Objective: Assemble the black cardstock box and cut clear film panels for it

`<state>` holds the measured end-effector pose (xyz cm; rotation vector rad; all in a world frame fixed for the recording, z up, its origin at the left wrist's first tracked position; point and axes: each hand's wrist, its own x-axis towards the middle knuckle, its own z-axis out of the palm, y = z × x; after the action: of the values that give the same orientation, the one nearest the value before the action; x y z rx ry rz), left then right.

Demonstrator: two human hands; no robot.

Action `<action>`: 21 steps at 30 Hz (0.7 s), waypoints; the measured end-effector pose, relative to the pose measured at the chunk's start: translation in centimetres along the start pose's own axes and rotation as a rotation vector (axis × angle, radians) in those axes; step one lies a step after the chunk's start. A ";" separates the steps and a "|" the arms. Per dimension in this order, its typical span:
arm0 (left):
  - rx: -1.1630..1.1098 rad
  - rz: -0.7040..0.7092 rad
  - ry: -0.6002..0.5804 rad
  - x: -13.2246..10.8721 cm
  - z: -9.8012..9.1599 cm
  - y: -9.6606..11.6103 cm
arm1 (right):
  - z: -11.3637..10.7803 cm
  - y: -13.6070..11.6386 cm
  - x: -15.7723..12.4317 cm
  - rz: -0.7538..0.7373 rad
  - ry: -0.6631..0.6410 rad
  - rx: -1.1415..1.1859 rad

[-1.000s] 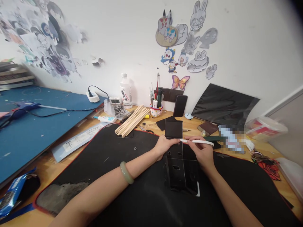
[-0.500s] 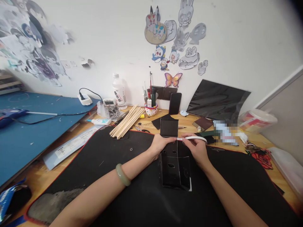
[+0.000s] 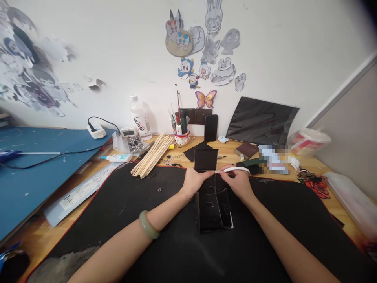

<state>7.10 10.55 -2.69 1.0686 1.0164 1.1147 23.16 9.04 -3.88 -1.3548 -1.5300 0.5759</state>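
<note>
Lowest in the frame, a pale green bangle (image 3: 149, 225) sits on your left wrist, above the black work mat (image 3: 123, 204) that covers the near part of the table (image 3: 226, 149). At the centre of the mat lies a black cut cardboard piece (image 3: 213, 206) with its far flap folded upright. Your left hand (image 3: 196, 181) is curled at the fold, fingertips pinching the free end of a thin white ring of tape (image 3: 235, 169). Just to the right of centre, your right hand (image 3: 237, 184) is closed around the ring, holding it level just above the card. Farther back, left of centre, lies a bundle of pale wooden sticks (image 3: 153, 155). Behind them stand a pen cup (image 3: 181, 137), a dark phone (image 3: 211, 127) and a clear water bottle (image 3: 140, 122). A black sheet (image 3: 260, 122) leans on the wall at the right.
</note>
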 end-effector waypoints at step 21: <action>0.052 0.110 0.136 -1.0 0.3 0.7 | 0.7 0.8 1.5 0.267 0.209 -0.069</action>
<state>7.10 9.64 -1.87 1.1125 1.1096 1.2701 23.10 10.88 -4.34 -1.6332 -1.2192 0.5293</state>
